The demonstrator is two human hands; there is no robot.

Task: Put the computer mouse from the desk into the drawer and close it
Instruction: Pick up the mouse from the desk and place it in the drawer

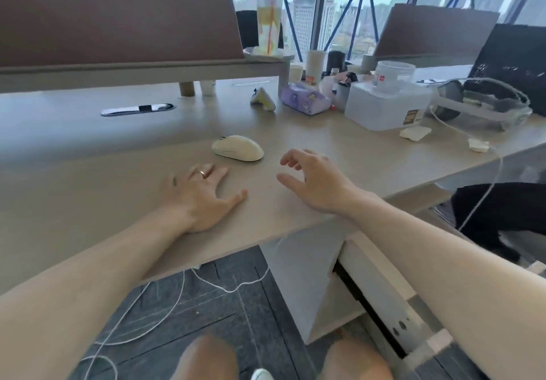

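A cream-white computer mouse (238, 147) lies on the beige desk (88, 190), near the middle of the view. My left hand (201, 195) rests flat on the desk just in front of the mouse, fingers spread, a ring on one finger. My right hand (314, 180) hovers above the desk to the right of the mouse, fingers curled apart and holding nothing. Under the desk at the lower right, a white drawer (381, 294) stands pulled partly out, with my right forearm crossing above it.
At the back right stand a purple tissue pack (305, 99), a clear plastic box (384, 105), cups and a headset (484, 105) with a white cable. A tall drink cup (269, 18) sits on a raised shelf. White cables lie on the dark floor.
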